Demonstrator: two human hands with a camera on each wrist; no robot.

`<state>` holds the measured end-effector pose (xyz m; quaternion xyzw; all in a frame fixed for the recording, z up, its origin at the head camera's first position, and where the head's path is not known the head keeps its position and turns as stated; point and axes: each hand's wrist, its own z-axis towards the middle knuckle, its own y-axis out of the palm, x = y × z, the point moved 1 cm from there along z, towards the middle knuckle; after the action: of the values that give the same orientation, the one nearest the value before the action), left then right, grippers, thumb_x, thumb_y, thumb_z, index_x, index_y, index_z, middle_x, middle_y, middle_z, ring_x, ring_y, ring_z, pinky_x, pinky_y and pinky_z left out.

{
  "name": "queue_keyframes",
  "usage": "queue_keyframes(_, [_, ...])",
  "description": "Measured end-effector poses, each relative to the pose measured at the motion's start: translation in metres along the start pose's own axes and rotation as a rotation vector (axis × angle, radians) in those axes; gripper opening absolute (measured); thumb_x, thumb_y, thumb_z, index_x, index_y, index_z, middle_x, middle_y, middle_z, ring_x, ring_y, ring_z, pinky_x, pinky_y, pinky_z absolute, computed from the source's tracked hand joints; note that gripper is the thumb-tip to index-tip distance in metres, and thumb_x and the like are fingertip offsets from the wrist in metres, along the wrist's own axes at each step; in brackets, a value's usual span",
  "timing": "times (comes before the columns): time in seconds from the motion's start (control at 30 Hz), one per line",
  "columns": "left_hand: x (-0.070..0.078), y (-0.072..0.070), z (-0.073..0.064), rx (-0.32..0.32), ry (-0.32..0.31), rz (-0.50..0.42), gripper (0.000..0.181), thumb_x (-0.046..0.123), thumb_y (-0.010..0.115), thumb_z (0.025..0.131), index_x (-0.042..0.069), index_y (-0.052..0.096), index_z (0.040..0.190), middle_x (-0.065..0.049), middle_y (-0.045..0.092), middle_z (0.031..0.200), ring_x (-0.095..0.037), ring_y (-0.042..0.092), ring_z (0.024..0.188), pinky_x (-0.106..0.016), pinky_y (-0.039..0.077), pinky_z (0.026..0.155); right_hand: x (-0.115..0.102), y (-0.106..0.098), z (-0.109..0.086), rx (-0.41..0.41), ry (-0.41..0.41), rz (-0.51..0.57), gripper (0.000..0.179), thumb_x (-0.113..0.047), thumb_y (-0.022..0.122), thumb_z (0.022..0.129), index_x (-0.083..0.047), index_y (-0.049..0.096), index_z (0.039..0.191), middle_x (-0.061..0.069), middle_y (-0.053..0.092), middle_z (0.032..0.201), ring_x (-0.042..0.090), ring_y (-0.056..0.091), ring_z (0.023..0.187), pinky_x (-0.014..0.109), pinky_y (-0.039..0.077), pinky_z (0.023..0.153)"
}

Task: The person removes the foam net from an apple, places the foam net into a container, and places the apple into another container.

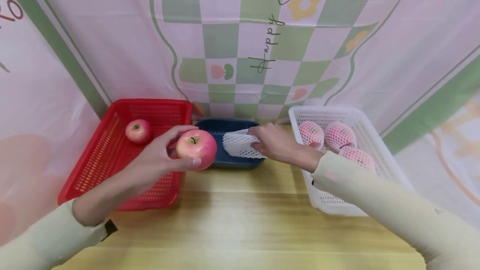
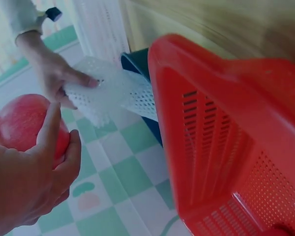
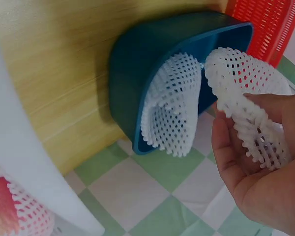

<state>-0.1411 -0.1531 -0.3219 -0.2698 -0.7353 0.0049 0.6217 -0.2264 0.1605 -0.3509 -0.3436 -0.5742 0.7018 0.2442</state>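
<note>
My left hand [image 1: 159, 153] grips a pink-red apple [image 1: 196, 149], fingers behind it and thumb along its lower front. The stem faces up, and the fruit is bare. In my right hand [image 1: 277, 143] a white foam net sleeve [image 3: 241, 93] is pinched between thumb and fingers, over the dark blue bin [image 1: 234, 163]. Another foam net [image 3: 172, 103] lies inside that bin, as the right wrist view shows. The apple is held left of the sleeve, apart from it, near the bin's left end.
To the left stands a red basket [image 1: 116, 107] with one bare apple [image 1: 138, 131] in it. A white basket [image 1: 318, 207] on the right holds several net-wrapped apples [image 1: 339, 135]. All stand on a wooden table [image 1: 240, 220], against a checkered cloth [image 1: 258, 41] at the back.
</note>
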Motion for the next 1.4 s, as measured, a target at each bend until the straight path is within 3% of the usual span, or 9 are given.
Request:
queue_keyframes(0.2, [-0.003,-0.014,0.004,0.028,0.0,-0.057,0.086,0.042,0.089,0.085,0.035,0.04,0.156,-0.002,0.047,0.152,-0.032,0.046,0.14,-0.052,0.061,0.094,0.001,0.012,0.005,-0.035,-0.002,-0.005,0.02,-0.009,0.077,0.094,-0.002,0.074,0.113,0.013,0.078,0.104,0.029,0.074,0.088,0.047,0.061,0.079])
queue_keyframes(0.43, [-0.012,-0.031,0.021,0.057,-0.043,-0.207,0.086,0.026,0.084,0.092,0.025,0.033,0.162,-0.01,0.038,0.158,-0.034,0.041,0.142,-0.047,0.06,0.097,0.006,0.023,0.008,-0.064,-0.009,-0.029,0.023,-0.015,0.077,0.096,-0.003,0.074,0.115,0.012,0.077,0.101,0.026,0.073,0.083,0.044,0.061,0.075])
queue_keyframes(0.57, [-0.016,-0.043,0.031,0.074,-0.073,-0.269,0.087,0.027,0.083,0.093,0.022,0.031,0.162,-0.01,0.037,0.158,-0.034,0.039,0.143,-0.041,0.062,0.095,0.008,0.027,0.006,-0.07,0.049,-0.045,0.034,-0.022,0.08,0.095,-0.003,0.073,0.122,0.013,0.077,0.112,0.029,0.074,0.091,0.046,0.062,0.076])
queue_keyframes(0.87, [-0.033,-0.059,0.053,0.088,-0.118,-0.326,0.083,0.028,0.075,0.101,0.016,0.024,0.164,-0.008,0.036,0.155,-0.028,0.044,0.136,-0.035,0.06,0.097,0.01,0.024,-0.002,-0.031,0.117,-0.104,0.054,-0.033,0.088,0.085,-0.005,0.071,0.128,0.014,0.074,0.119,0.031,0.072,0.094,0.046,0.061,0.071])
queue_keyframes(1.07, [-0.045,-0.069,0.068,0.103,-0.147,-0.347,0.083,0.025,0.071,0.103,0.011,0.018,0.165,-0.007,0.037,0.152,-0.024,0.05,0.129,-0.038,0.059,0.099,0.01,0.021,-0.01,-0.052,0.104,-0.113,0.066,-0.041,0.092,0.079,-0.007,0.07,0.131,0.011,0.072,0.118,0.029,0.072,0.091,0.045,0.06,0.07])
queue_keyframes(1.4, [-0.062,-0.081,0.088,0.125,-0.249,-0.358,0.09,0.031,0.072,0.102,0.016,0.013,0.169,-0.008,0.034,0.157,-0.028,0.043,0.136,-0.042,0.055,0.107,0.004,0.009,-0.031,-0.025,0.045,-0.134,0.088,-0.053,0.095,0.071,-0.006,0.065,0.138,0.014,0.069,0.126,0.032,0.07,0.104,0.049,0.061,0.073])
